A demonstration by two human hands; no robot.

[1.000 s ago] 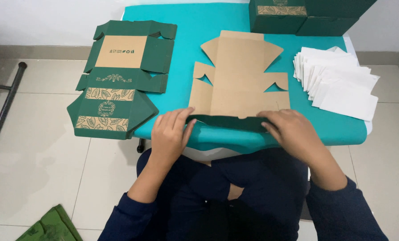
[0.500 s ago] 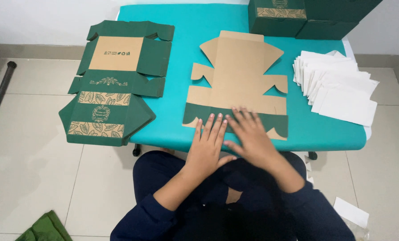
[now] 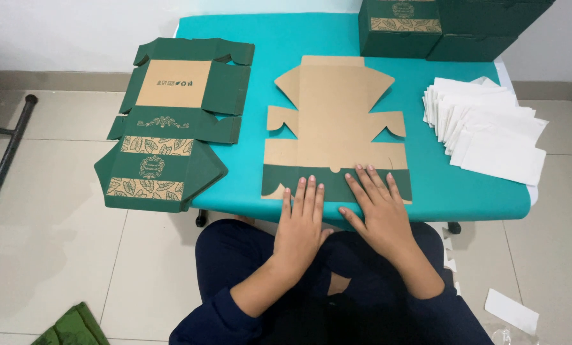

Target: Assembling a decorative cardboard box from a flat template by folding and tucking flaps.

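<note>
Green printed box blanks (image 3: 171,128) sit stacked flat on the left, half hanging off the teal table (image 3: 465,191). Middle: a kraft cardboard blank (image 3: 334,121) lying inside-up, near flap folded over. Left hand (image 3: 302,220) and right hand (image 3: 378,207) lie open, palms flat, gripping nothing, probably creasing it. White paper sheets (image 3: 490,131) fan out right.

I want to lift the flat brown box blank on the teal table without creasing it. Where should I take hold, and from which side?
Probably the box blank by its near folded green flap, from the table's front edge. That flap lies at the edge, under the left hand and right hand, so fingers could slip beneath; the notched side tabs look flimsier.
</note>
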